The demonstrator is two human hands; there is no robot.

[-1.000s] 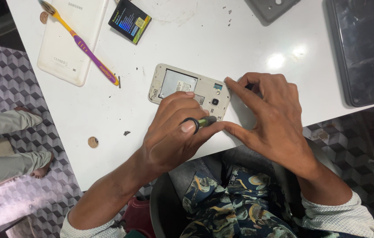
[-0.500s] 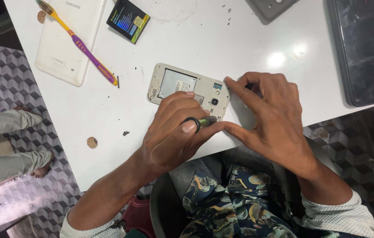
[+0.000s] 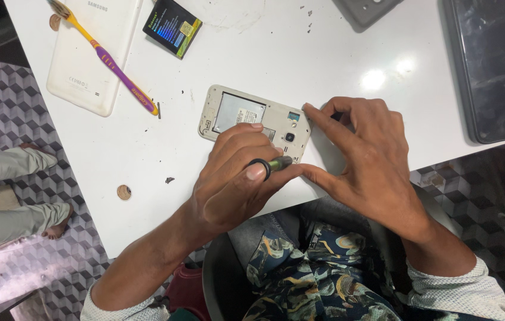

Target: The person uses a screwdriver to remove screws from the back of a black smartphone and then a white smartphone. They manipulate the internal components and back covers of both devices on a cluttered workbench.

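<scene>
Working on an opened phone [image 3: 252, 122] lying back-up at the white counter [image 3: 347, 53] edge.
Left hand [image 3: 234, 178] clenching a green-tipped screwdriver [image 3: 276, 164] against the phone; right hand [image 3: 371, 157] pressing fingertips to its right end, grasping nothing.

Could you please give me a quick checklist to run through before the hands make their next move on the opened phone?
1. Left hand grips the screwdriver: ok.
2. Right hand steadies the opened phone, with a fingertip at its corner: ok.
3. Screwdriver tip seated in a screw: cannot tell, the fingers hide it.
4. Phone lies flat on the white table: ok.
5. Battery lies apart from the phone, beside the white tablet: ok.
6. Table free of loose bits near the phone: not ok, small dark specks lie close by.
</scene>
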